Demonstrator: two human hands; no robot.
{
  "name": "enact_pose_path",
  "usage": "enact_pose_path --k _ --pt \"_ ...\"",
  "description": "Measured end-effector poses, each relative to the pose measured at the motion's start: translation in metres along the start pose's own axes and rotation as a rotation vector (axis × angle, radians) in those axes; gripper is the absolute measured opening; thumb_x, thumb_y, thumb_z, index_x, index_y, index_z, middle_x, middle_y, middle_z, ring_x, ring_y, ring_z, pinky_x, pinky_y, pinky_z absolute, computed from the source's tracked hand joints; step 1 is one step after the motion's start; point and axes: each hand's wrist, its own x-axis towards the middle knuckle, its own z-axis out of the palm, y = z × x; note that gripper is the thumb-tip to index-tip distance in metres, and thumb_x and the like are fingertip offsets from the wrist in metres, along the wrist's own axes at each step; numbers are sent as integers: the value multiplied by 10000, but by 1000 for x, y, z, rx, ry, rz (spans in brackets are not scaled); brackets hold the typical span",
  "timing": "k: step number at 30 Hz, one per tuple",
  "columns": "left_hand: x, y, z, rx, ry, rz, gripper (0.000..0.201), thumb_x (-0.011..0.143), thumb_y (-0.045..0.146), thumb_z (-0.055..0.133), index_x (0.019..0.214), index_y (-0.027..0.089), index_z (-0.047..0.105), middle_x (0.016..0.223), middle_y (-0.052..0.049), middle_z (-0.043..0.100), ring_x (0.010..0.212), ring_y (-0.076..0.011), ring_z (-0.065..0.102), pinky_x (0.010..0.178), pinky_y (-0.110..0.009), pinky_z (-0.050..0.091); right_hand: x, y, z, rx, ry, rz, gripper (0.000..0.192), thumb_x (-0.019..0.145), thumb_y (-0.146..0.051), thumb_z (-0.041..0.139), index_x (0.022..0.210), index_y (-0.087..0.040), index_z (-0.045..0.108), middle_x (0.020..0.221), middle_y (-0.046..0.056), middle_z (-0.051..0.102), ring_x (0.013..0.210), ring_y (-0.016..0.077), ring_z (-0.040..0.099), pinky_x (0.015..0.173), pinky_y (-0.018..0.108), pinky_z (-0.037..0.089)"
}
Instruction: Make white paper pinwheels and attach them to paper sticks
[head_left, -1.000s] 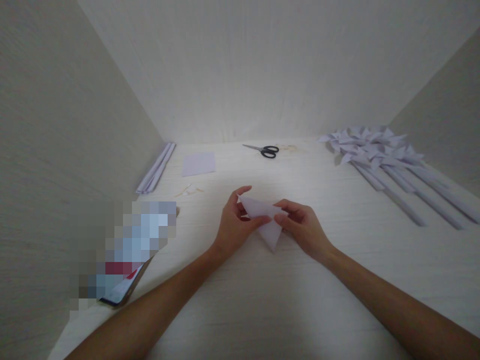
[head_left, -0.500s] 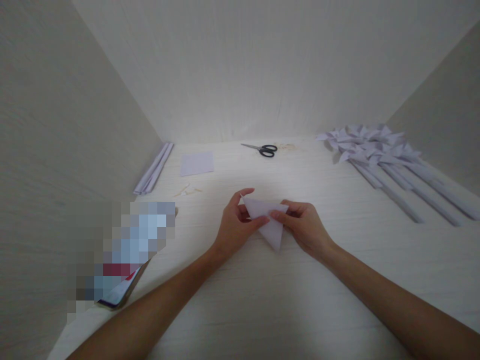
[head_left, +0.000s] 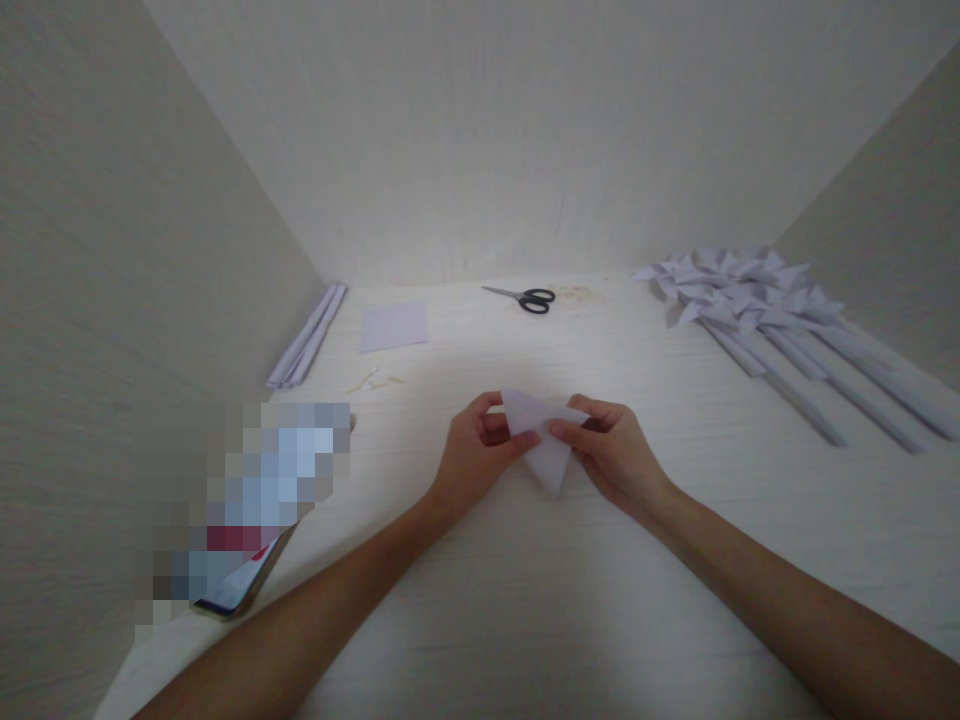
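Note:
Both of my hands pinch a folded piece of pale lilac-white paper (head_left: 550, 462) above the middle of the table. The paper is bent into a roughly triangular shape with one point hanging down toward me. My left hand (head_left: 480, 450) grips its left side, thumb in front and fingers behind. On the other side, my right hand (head_left: 606, 440) holds the right part, its thumb pressed on the front near the centre. The fingers behind the sheet are partly hidden.
Scissors (head_left: 529, 298) with black handles lie near the back wall. Left of them are a square paper sheet (head_left: 394, 327), paper rolls (head_left: 309, 338) and small scraps (head_left: 377, 380). Several paper pinwheels (head_left: 750, 290) on sticks lie at right. A phone (head_left: 247, 575), mostly blurred, is at left.
The paper has turned slightly, and its upper left corner has shifted right. My left forefinger has bent in behind the paper. My right hand has moved a little to the right.

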Motion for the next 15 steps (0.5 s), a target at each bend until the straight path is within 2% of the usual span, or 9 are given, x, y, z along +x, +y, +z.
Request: enact_pose_path --k 3,6,11,15 --pt "-1 -1 2 16 0 21 288 604 273 655 830 116 570 819 -64 670 729 -166 617 698 -298 479 1 0 0 12 -23 19 179 576 -211 705 557 -141 541 521 -39 516 487 70 445 479 218 313" --pt "-2 -2 2 58 -1 25 251 632 289 628 802 110 584 771 -46 655 699 -152 596 671 -287 463 3 -2 0 3 -59 29 168 561 -210 715 611 -152 566 577 -33 552 517 76 480 506 220 348" --pt "-4 -1 0 139 -200 -35 238 689 271 562 871 120 534 782 -35 595 700 -131 553 617 -249 431 5 -6 -3 -36 -129 2 249 550 -257 721 760 -192 604 700 -15 592 619 99 531 564 229 391" --pt "-10 -1 2 271 -272 -38 254 736 262 497 964 151 494 859 -35 550 703 -118 531 586 -228 430 5 -5 -4 -51 -59 -26 247 548 -326 714 711 -185 595 647 -19 560 586 103 512 541 238 388"
